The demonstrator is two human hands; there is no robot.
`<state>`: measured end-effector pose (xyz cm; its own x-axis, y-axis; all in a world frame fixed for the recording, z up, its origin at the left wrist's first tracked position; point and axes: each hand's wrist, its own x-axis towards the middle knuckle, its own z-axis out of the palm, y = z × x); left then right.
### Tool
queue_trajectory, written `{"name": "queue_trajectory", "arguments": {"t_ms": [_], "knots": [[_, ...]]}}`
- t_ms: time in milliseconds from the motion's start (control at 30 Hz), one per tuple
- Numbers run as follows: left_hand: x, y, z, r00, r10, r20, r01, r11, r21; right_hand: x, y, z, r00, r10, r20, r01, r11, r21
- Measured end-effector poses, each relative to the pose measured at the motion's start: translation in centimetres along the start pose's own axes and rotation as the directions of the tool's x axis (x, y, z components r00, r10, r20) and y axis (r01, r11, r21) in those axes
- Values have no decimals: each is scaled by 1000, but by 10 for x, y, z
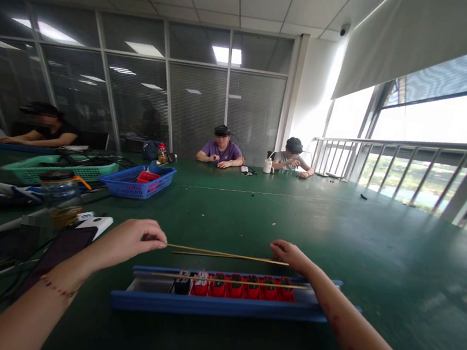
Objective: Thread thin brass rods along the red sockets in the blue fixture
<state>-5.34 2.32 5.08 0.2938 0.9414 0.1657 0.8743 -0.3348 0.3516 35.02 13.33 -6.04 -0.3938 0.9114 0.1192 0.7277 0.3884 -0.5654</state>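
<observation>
My left hand [143,237] pinches the left end of a thin wooden stick [213,252] just behind the blue tray. My right hand [289,255] is at the right part of the sticks, its fingers curled; what they grip is too small to make out. A second thin stick [191,253] crosses the first at a slight angle. Below them, the long blue tray [196,308] holds a row of several red pieces [235,286] and one black piece [182,282] at the row's left end. Another stick [278,286] lies lengthwise over the row.
At the left are a blue basket [135,184] with a red item, a green basket [32,168], a jar [59,196], a dark phone [49,258] and cables. Two people sit across the green table [228,209], another at the far left.
</observation>
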Motion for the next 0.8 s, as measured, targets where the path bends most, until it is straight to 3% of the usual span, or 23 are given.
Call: {"name": "queue_trajectory", "arguments": {"t_ms": [133, 267, 433, 633, 800], "knots": [[22, -16, 29, 997, 17, 74, -16, 1000, -11, -4, -4, -2, 999, -30, 25, 28, 998, 48], [42, -26, 61, 987, 17, 160, -10, 999, -43, -7, -8, -1, 985, -149, 84, 156, 984, -84], [60, -31, 83, 984, 12, 180, -5, 999, -36, -4, -8, 3, 987, -157, 42, 163, 963, -215], [57, -17, 76, 988, 16, 155, -9, 999, -50, -2, -6, 5, 989, -147, 35, 151, 958, -245], [20, 21, 48, 989, 59, 133, -42, 991, -127, -1, -6, 5, 991, -129, 37, 134, 960, -247]]}}
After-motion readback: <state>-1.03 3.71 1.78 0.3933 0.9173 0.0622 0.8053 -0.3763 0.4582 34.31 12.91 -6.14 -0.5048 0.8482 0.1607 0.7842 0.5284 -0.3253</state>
